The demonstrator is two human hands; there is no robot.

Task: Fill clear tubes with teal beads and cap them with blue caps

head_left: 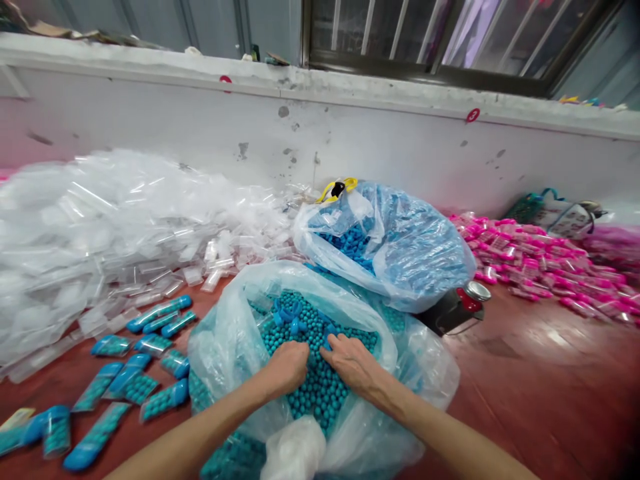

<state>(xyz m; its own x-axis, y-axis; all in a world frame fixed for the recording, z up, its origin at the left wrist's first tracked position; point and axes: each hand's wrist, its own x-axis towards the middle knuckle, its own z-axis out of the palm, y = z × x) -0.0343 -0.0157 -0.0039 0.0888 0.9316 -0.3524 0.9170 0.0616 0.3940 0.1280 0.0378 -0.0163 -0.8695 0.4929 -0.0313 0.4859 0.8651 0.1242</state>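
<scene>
Both hands are buried in the teal beads (310, 373), which sit in the open clear bag (225, 333) right in front of me. My left hand (287, 367) is curled shut on a scoop of beads. My right hand (357, 365) lies flatter, fingers pressed into the pile beside some blue caps (290, 313). It's a round heap with no real long axis, and both hands are equally near. Filled tubes (100, 387) lie to my left on the red tabletop (525, 373). The only writing is a red "3" sticker (473, 115) on the wall.
</scene>
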